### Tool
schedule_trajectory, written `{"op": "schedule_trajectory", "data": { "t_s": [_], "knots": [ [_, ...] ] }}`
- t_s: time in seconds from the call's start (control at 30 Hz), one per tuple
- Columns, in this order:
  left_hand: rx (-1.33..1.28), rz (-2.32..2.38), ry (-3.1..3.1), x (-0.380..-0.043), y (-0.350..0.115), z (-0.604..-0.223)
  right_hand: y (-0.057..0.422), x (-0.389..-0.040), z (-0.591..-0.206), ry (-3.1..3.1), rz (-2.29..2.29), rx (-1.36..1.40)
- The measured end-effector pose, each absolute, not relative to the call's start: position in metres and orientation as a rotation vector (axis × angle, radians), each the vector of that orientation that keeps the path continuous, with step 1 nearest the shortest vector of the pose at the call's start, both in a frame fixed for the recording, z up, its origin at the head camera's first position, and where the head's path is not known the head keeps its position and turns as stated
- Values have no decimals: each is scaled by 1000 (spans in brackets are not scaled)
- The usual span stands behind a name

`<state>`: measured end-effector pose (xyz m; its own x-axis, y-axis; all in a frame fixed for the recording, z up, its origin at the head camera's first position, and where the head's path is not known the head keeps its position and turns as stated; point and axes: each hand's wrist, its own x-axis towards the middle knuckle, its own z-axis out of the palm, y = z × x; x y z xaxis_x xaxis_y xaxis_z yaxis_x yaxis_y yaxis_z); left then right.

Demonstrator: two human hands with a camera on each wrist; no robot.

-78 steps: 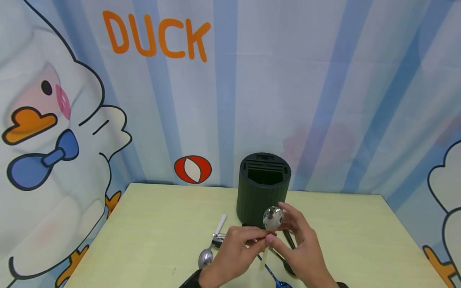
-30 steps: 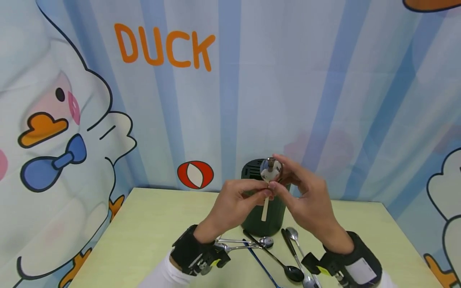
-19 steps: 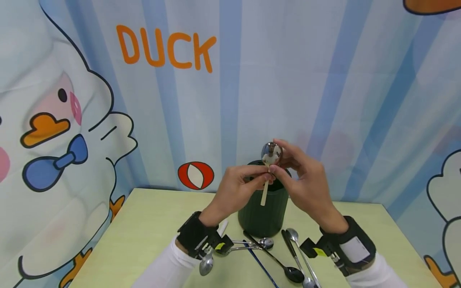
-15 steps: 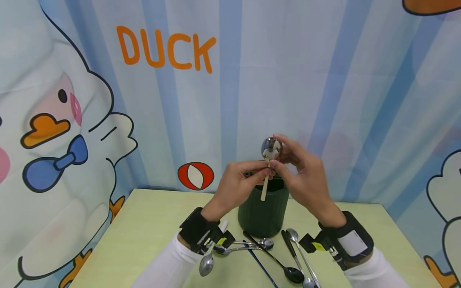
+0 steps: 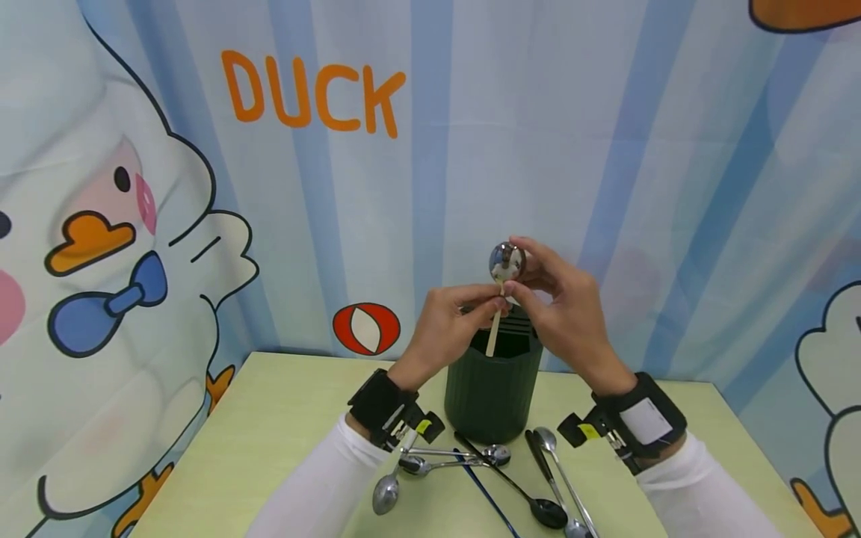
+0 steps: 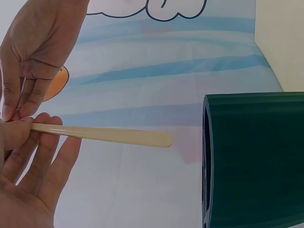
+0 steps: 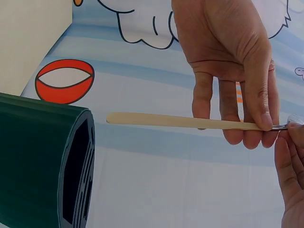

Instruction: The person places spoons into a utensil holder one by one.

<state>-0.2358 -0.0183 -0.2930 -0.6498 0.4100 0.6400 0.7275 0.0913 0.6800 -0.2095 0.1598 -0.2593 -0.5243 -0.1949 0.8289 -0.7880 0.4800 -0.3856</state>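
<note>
Both hands hold one spoon (image 5: 506, 261) with a shiny metal bowl and a cream handle (image 6: 109, 135), bowl up. My left hand (image 5: 447, 321) pinches the handle between thumb and fingers. The right hand (image 5: 568, 314) pinches the spoon just below the bowl, one finger touching the bowl's edge. Beneath the spoon stands a dark green utensil holder (image 5: 494, 396), with a large opening and narrow slots in its top. In the right wrist view, the tip of the cream handle (image 7: 114, 118) is a short gap away from the holder's opening (image 7: 76, 171).
On the pale table (image 5: 282, 418) before the holder lie a black spoon (image 5: 548, 512), a blue-handled utensil (image 5: 487, 493) and several metal spoons, one with its bowl (image 5: 386, 495) at the left. A printed duck curtain (image 5: 525, 149) hangs behind.
Both hands have carried the spoon up from low over the table to above the holder's opening. Their pinch looks the same. The head view has shifted slightly.
</note>
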Motion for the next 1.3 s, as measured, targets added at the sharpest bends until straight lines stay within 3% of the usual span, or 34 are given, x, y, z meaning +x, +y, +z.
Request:
{"op": "schedule_trajectory", "data": {
  "t_s": [0.53, 1.3],
  "knots": [
    [-1035, -1561, -2127, -267, -17, -298, 156, -242, -260, -2059, 1037, 754],
    [-1019, -1557, -2197, -288, -10, -348, 164, -259, -300, -2190, 984, 693]
  ]
}}
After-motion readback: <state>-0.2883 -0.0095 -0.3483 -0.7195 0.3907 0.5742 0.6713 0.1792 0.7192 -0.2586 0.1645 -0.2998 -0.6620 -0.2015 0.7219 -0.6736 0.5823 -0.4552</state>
